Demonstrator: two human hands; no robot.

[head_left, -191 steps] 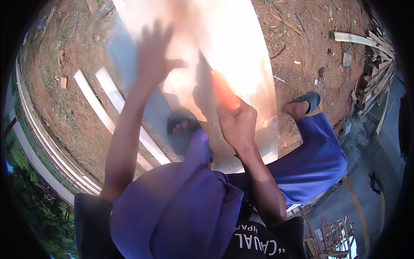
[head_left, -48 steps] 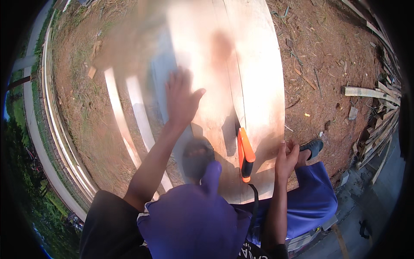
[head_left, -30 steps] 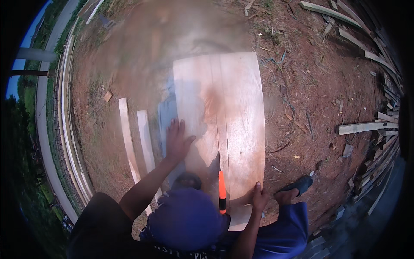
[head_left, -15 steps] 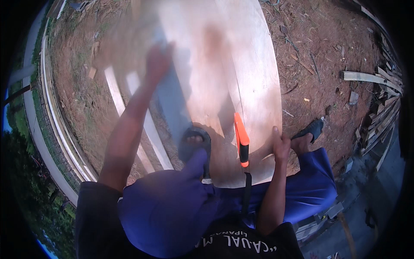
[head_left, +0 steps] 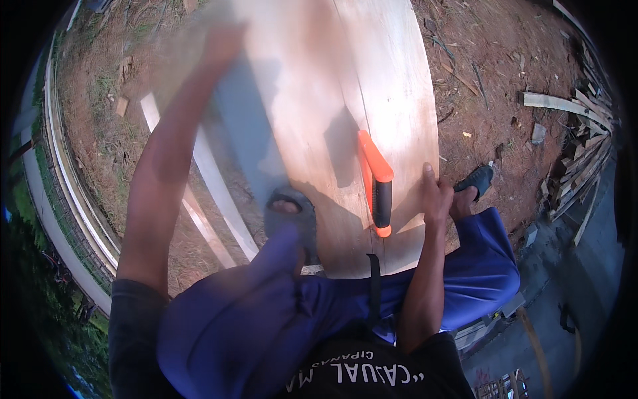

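Observation:
A pale plywood board [head_left: 399,80] lies lengthwise in front of me, with a long seam down it. A saw with an orange and black handle [head_left: 380,203] sticks up from that seam, its blade mostly hidden. My left hand [head_left: 224,41] is stretched to the board's far left part, too blurred to show its fingers. My right hand [head_left: 435,196] grips the board's right edge beside the saw, thumb on top. My sandaled left foot [head_left: 289,216] rests at the board's lower left, and my right foot [head_left: 475,186] is on the dirt to the right.
Two pale strips of wood [head_left: 219,199] lie on dirt to the left. A heap of offcut timber [head_left: 575,173] is at the right, beside a grey concrete surface [head_left: 578,292]. Long battens [head_left: 66,186] run along the far left, with a path and greenery beyond.
Over the last second my left hand has moved forward along the board's left side. My right hand, on the saw's handle 6.4 seconds ago, now grips the board's edge.

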